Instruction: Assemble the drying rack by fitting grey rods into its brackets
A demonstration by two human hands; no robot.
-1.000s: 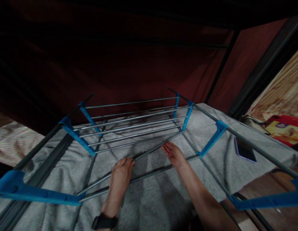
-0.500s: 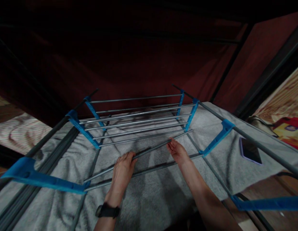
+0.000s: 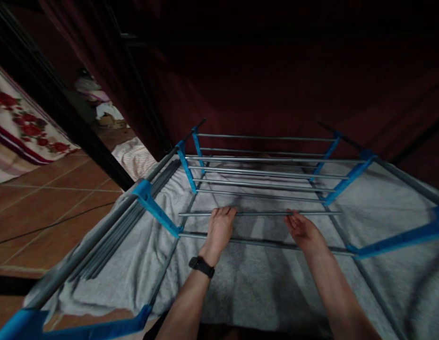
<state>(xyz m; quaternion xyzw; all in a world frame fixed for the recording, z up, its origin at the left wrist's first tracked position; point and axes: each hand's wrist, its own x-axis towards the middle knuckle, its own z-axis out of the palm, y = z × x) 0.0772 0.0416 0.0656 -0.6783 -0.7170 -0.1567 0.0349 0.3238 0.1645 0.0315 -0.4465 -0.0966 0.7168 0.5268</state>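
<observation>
A thin grey metal tube (image 3: 260, 214) lies level across my view, held in both hands. My left hand (image 3: 221, 226) is closed over its left half, with a dark watch on the wrist. My right hand (image 3: 300, 227) pinches the tube right of its middle. Around it stands a rack frame with blue plastic brackets (image 3: 159, 212) on long side tubes (image 3: 159, 174). Several crossbars (image 3: 269, 174) span the far brackets. One lower crossbar (image 3: 265, 243) joins the nearer brackets, just in front of the held tube. Both ends of the held tube look free of the brackets.
Several loose grey tubes (image 3: 134, 212) lie bundled at the left on a grey blanket (image 3: 254, 293) under the frame. Beyond are a dark red curtain (image 3: 258, 89), a dark post (image 3: 84, 123), brown floor tiles (image 3: 70, 203) and a flowered cloth (image 3: 28, 123).
The held tube has gone from slanting, its left end near the left bracket, to level and clear of it. My view has turned left; the phone is out of sight.
</observation>
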